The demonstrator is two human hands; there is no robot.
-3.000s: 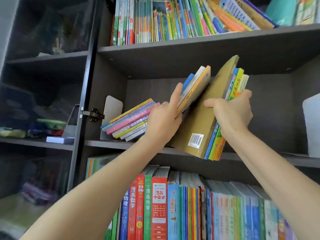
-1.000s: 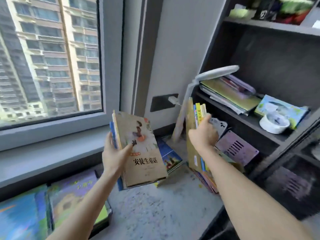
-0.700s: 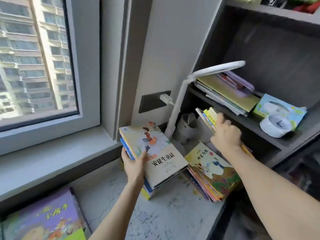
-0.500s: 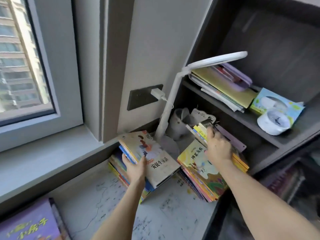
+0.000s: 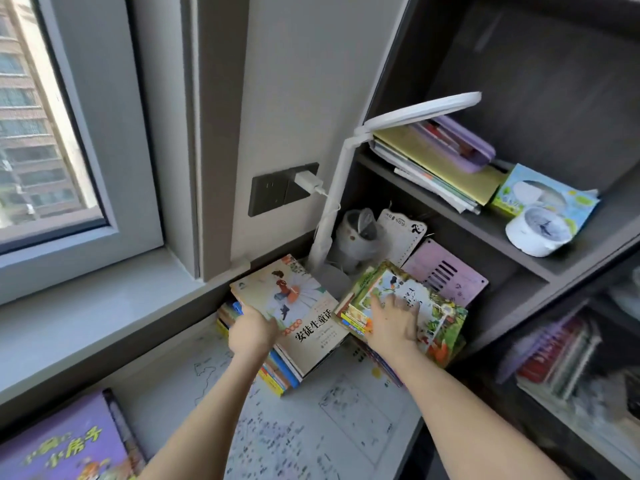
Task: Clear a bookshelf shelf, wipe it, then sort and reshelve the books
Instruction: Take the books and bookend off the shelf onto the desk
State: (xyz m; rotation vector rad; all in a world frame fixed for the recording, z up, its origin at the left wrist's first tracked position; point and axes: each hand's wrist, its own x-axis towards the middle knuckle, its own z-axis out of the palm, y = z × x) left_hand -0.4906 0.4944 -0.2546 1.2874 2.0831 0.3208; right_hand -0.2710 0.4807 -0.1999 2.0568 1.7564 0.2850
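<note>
Both hands down on two piles of books at the far edge of the table (image 5: 311, 427).

Nearest me, my left hand (image 5: 252, 336) grips the beige book (image 5: 304, 306) at its 8 o'clock edge, thumb on the cover and fingers hidden beneath. The book tops the left stack (image 5: 277, 374), with its long axis running from about 11 to 5 o'clock. Just beside it at 3 o'clock, my right hand (image 5: 393, 327) lies flat on the picture book (image 5: 436, 313), with its fingers (image 5: 403, 304) spread, pointing toward 12 and holding nothing. Each pile sits directly under its own hand, so I judge the release is a plain pull back toward 6 o'clock. Beyond them, at 12, the white lamp (image 5: 334, 202) stands close; I'd keep the piles from sliding into its base.
</note>
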